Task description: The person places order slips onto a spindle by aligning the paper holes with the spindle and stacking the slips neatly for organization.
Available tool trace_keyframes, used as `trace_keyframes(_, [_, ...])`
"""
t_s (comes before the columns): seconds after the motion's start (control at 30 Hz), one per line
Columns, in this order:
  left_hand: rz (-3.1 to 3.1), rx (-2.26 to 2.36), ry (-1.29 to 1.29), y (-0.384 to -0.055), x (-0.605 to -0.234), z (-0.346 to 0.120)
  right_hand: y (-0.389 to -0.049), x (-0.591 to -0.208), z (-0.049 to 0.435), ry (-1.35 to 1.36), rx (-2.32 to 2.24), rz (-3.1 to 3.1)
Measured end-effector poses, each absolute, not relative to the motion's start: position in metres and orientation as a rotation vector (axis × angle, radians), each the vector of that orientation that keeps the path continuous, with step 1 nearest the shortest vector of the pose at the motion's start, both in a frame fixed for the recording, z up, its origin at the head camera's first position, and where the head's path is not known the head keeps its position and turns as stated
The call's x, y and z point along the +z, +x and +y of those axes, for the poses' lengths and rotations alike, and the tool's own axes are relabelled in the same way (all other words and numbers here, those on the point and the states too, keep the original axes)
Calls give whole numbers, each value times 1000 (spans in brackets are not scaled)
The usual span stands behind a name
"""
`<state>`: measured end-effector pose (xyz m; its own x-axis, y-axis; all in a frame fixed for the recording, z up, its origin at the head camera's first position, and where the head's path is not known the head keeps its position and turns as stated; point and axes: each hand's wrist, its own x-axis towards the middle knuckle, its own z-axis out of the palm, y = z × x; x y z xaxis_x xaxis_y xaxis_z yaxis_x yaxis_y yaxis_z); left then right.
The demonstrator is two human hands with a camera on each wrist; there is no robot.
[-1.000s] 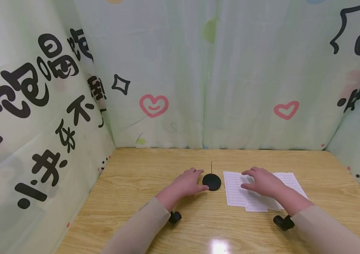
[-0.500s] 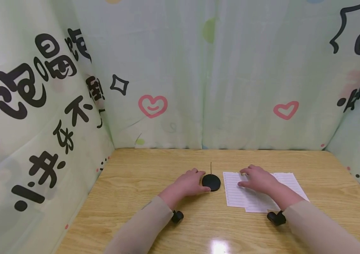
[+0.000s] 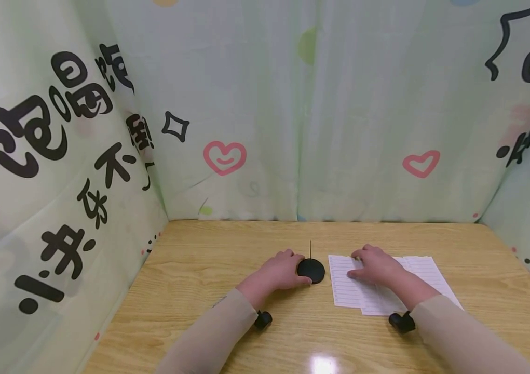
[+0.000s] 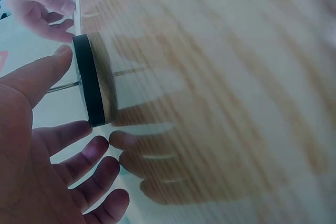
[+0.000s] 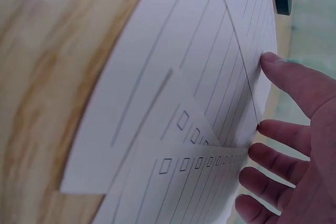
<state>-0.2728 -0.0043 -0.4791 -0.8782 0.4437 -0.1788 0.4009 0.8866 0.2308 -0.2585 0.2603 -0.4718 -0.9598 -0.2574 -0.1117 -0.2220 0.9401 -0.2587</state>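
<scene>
A black round base (image 3: pixel 311 270) with a thin upright spike (image 3: pixel 310 248) stands on the wooden table (image 3: pixel 208 270). My left hand (image 3: pixel 279 271) lies against its left side. In the left wrist view the thumb (image 4: pixel 50 69) touches the base (image 4: pixel 89 77) at its rim, and the fingers (image 4: pixel 79 132) reach along the other side, nearly straight. To the right lie overlapping lined paper sheets (image 3: pixel 433 270). My right hand (image 3: pixel 377 266) rests flat on their left part. In the right wrist view its fingertips (image 5: pixel 278 64) press the lined sheets (image 5: pixel 173 77).
Pale curtains printed with hearts and black characters (image 3: pixel 227 156) close off the table at the back and both sides. Small black wrist cameras (image 3: pixel 262 319) (image 3: pixel 401 322) sit under my sleeves. Bare wood stretches left of the base and along the front edge.
My right hand has slid a little to the left over the paper. My left hand has stayed beside the black base, settling slightly closer against it.
</scene>
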Motion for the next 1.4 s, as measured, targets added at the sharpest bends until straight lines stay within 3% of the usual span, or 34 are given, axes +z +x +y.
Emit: trace_keyframes(1.4, [2791, 359, 647, -277, -480, -4, -263, -478, 252, -269, -659, 2878])
